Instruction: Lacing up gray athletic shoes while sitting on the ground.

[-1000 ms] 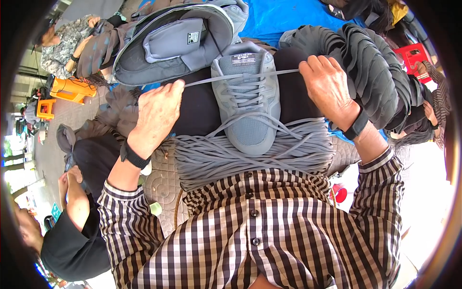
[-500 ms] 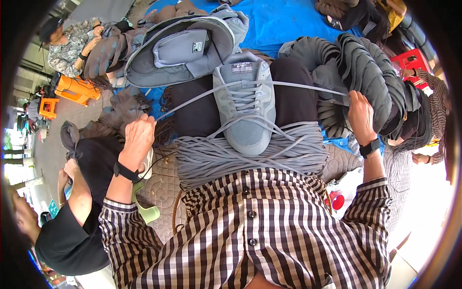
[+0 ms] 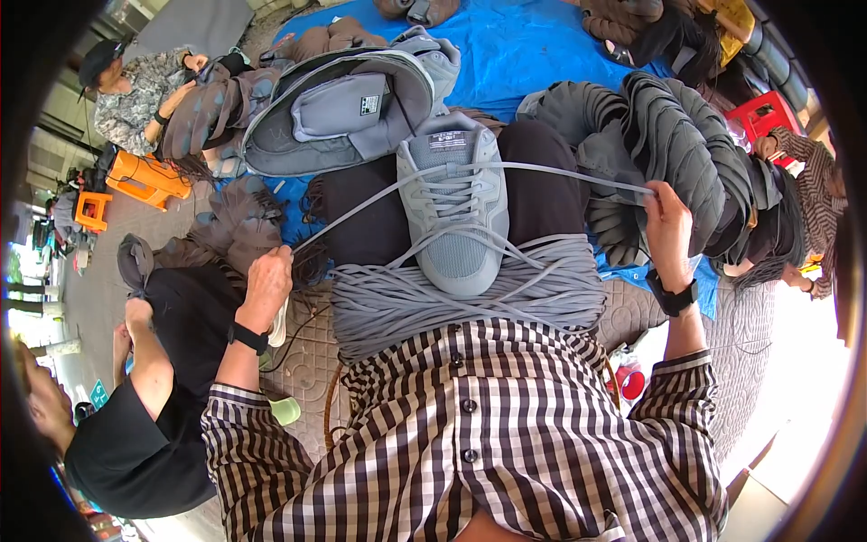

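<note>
A grey shoe upper [image 3: 454, 212] stands between my knees, its toe pointing at me and its tongue upright. One grey shoelace [image 3: 551, 170] runs through its top eyelets and stretches out to both sides. My left hand [image 3: 268, 287] pinches one end of the lace; my right hand [image 3: 666, 221] pinches the other. Across my lap, under the toe, lies a thick bundle of loose grey laces [image 3: 388, 307]. Beyond the shoe at the left, a grey upper [image 3: 339, 108] lies with its open underside facing me.
Stacked dark grey uppers [image 3: 673, 154] are heaped at the right, and brown ones [image 3: 226, 226] at the left. A blue tarp [image 3: 515, 50] covers the ground ahead. Co-workers sit at the left, one in a black shirt [image 3: 135, 452] close by. An orange stool [image 3: 149, 179] stands beyond.
My hands still hold the lace taut to both sides. Both hands sit slightly lower in the picture, and the right one is a little nearer the shoe. The view has shifted slightly.
</note>
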Tool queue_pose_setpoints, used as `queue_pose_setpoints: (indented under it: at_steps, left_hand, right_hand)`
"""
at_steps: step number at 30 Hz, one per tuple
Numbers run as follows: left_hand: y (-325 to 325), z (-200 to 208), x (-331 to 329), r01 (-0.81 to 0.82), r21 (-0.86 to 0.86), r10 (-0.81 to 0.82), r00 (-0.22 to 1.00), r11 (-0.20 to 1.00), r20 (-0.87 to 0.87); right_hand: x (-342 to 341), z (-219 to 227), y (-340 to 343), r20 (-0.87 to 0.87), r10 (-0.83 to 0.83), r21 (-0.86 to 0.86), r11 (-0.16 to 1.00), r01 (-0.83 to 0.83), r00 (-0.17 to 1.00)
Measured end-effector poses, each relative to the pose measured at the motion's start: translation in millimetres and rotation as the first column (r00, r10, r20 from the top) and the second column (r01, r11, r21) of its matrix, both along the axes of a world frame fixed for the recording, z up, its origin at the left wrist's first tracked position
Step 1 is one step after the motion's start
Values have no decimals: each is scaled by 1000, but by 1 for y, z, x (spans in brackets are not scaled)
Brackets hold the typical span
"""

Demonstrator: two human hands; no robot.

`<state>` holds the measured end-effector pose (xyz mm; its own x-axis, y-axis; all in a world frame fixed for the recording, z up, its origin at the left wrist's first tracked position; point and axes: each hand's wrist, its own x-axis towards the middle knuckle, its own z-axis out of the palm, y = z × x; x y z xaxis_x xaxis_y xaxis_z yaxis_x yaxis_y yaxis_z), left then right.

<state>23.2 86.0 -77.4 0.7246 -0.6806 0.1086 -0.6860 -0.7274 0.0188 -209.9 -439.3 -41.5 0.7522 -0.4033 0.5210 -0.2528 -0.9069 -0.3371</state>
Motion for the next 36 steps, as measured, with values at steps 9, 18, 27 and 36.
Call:
queue_pose_setpoints:
  at_steps: [9,18,27,36]
  left_hand:
    - [7,-23,10,-90,-86,90,996,992,-8]
    - [0,-23,7,-318,-389,226,938,865,-263]
    - [-25,-15,-6,-455,-561,205,868,692,-452]
    - [-84,28,-20,-344,-771,-173,849,536,-500]
  right_hand:
    - [89,24,94,351,412,506,672,-540,841]
    - [134,7,106,280,524,556,595,-581,805]
    - [141,6,109,215,569,486,642,-593,794]
    - [142,8,110,186,583,269,744,-612,791]
